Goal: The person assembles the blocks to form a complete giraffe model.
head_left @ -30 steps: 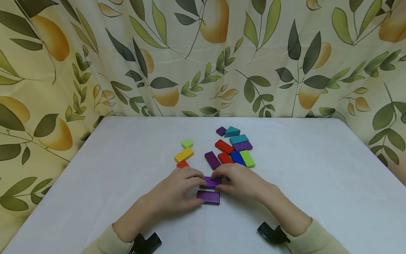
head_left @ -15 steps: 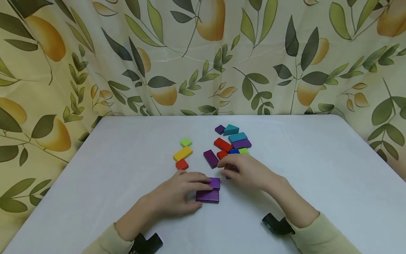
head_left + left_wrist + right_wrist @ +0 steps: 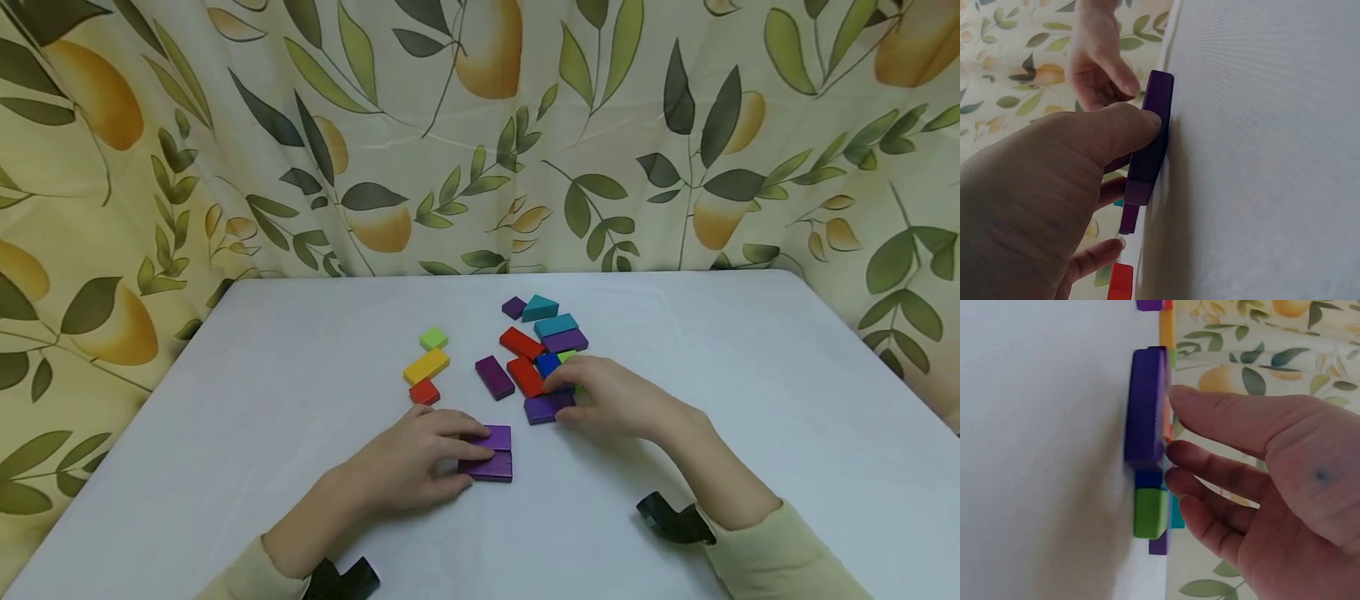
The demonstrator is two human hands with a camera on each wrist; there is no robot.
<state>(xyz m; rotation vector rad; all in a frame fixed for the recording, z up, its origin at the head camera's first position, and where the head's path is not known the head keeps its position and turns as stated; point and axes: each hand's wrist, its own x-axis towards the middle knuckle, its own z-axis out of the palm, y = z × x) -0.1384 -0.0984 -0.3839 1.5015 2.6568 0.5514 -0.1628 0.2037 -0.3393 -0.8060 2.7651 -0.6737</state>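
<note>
In the lower centre of the head view, the left hand [image 3: 412,457] grasps a pair of purple rectangular blocks [image 3: 501,463] that lie long side to long side on the white tabletop [image 3: 187,433]; the index and middle fingertips rest over them from the left, and the left wrist view shows the thumb pressed against the side of one. Right of centre, the right hand [image 3: 618,402] is at a violet rectangular block [image 3: 546,408], its fingers relaxed and slightly bent; it appears released, with its tips at the block's upper edge in the right wrist view, though whether they touch cannot be told. Just above the violet block, partly hidden by that hand, are a blue block [image 3: 548,364] and a lime-green block [image 3: 567,356], with a red rectangular block [image 3: 525,377] to their left and a plum block [image 3: 495,377] left of that. Higher in the cluster lie a second red block [image 3: 522,342], a purple block [image 3: 566,340], a teal bar [image 3: 557,326], a teal triangular block [image 3: 541,309] and a small dark purple block [image 3: 513,307]. Left of centre, a small lime block [image 3: 433,337], a yellow block [image 3: 426,367] and a small red block [image 3: 424,392] run downward in a line. Fruit-and-leaf fabric [image 3: 450,167] fills the upper frame.
</note>
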